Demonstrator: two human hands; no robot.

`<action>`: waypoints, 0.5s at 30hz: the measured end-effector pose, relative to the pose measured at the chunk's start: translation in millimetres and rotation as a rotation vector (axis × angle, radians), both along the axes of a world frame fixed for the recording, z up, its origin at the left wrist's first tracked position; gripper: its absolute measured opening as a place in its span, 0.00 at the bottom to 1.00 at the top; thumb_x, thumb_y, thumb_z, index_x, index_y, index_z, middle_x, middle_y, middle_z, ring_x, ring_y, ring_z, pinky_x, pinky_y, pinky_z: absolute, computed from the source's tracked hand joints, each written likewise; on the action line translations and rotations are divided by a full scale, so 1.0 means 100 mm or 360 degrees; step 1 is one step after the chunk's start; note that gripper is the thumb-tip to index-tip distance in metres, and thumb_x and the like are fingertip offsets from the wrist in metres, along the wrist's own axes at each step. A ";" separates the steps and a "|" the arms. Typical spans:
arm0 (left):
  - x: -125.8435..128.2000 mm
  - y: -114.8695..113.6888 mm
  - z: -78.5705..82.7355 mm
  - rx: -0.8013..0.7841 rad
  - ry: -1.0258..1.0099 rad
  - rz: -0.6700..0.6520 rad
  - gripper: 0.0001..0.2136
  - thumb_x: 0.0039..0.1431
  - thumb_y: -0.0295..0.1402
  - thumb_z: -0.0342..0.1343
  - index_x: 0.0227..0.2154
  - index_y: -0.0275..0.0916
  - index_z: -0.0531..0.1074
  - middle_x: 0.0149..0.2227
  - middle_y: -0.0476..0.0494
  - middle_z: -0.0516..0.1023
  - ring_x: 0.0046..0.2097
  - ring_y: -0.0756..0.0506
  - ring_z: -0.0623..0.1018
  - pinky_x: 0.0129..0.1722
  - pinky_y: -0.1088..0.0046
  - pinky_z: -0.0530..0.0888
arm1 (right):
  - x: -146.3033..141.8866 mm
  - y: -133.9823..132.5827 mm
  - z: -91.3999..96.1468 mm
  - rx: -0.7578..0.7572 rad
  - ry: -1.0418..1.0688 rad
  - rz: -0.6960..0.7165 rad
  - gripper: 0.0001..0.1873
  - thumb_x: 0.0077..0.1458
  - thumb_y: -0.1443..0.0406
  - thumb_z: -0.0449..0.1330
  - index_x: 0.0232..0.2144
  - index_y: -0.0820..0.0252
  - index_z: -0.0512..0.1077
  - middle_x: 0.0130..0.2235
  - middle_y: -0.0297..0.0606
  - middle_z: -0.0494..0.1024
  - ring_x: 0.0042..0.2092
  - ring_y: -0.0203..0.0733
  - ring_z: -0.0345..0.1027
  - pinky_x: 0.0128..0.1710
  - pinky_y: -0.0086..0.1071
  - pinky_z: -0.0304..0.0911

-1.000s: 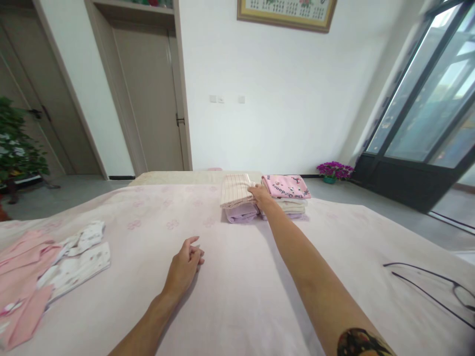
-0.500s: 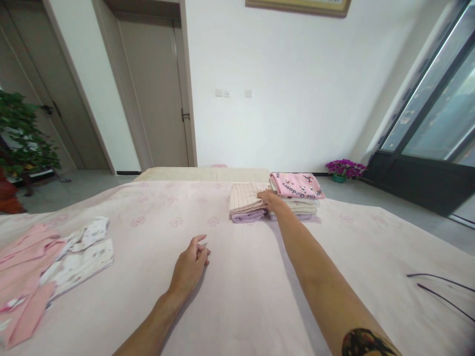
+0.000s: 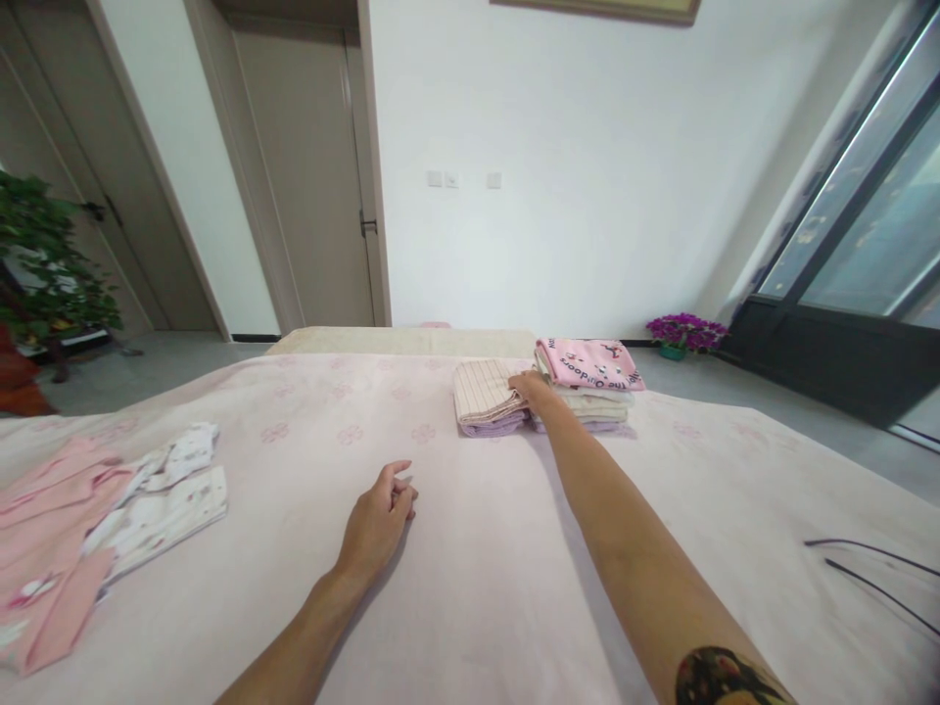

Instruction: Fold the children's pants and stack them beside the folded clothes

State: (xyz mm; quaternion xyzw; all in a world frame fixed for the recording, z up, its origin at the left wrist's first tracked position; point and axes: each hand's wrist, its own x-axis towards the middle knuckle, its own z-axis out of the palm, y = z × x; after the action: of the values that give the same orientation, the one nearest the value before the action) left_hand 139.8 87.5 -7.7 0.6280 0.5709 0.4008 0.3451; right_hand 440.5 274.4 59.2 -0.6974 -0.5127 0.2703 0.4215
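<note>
The bed (image 3: pixel 477 587) has a pale pink sheet with faint flowers printed on it. At its far side two piles of folded clothes stand just beside each other, a striped pile (image 3: pixel 485 392) and a pink-topped pile (image 3: pixel 591 367). At the left edge loose pink clothes (image 3: pixel 44 529) and white clothes (image 3: pixel 162 499) lie touching. Thin black wires (image 3: pixel 829 541) lie at the right edge. The left hand (image 3: pixel 378 519) rests on the sheet.

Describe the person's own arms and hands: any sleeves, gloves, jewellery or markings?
Both arms are bare, with no sleeves in view. The left hand and right hand wear no gloves, and no ring or watch shows. The right forearm carries a dark tattoo with reddish patches near the bottom edge.
</note>
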 end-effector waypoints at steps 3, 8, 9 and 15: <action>0.00 0.00 0.00 0.0000 0.0023 -0.0004 0.20 0.59 0.38 0.50 0.54 0.41 0.68 0.35 0.46 0.80 0.33 0.45 0.78 0.41 0.68 0.69 | 0.03 -0.04 0.05 -0.0115 -0.0301 -0.0017 0.19 0.60 0.62 0.62 0.51 0.64 0.70 0.50 0.49 0.74 0.49 0.52 0.71 0.45 0.45 0.69; 0.00 0.01 -0.03 0.0008 0.0009 -0.0004 0.20 0.59 0.39 0.50 0.53 0.41 0.69 0.36 0.45 0.80 0.32 0.45 0.78 0.39 0.69 0.70 | -0.12 -0.15 0.20 0.0017 -0.0817 0.0050 0.27 0.56 0.68 0.59 0.58 0.69 0.65 0.56 0.63 0.69 0.58 0.63 0.63 0.54 0.49 0.59; 0.00 0.01 -0.04 0.0008 0.0012 -0.0005 0.20 0.59 0.39 0.50 0.53 0.41 0.69 0.36 0.46 0.80 0.32 0.45 0.78 0.39 0.69 0.70 | -0.18 -0.17 0.23 0.0076 -0.0900 0.0100 0.27 0.58 0.67 0.56 0.60 0.68 0.63 0.59 0.62 0.66 0.61 0.61 0.60 0.57 0.49 0.55; 0.00 0.01 -0.03 0.0017 0.0088 -0.0016 0.18 0.59 0.39 0.49 0.51 0.42 0.71 0.35 0.47 0.80 0.32 0.46 0.78 0.39 0.70 0.70 | -0.49 -0.25 0.11 0.0143 -0.1450 0.0591 0.30 0.66 0.50 0.45 0.67 0.47 0.53 0.70 0.40 0.51 0.70 0.57 0.36 0.65 0.58 0.35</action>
State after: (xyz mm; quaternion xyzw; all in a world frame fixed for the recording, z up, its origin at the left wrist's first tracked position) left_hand 139.5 88.3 -11.2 0.6435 0.5748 0.3847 0.3279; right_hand 391.7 249.6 70.3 -0.6226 -0.7717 -0.0139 0.1289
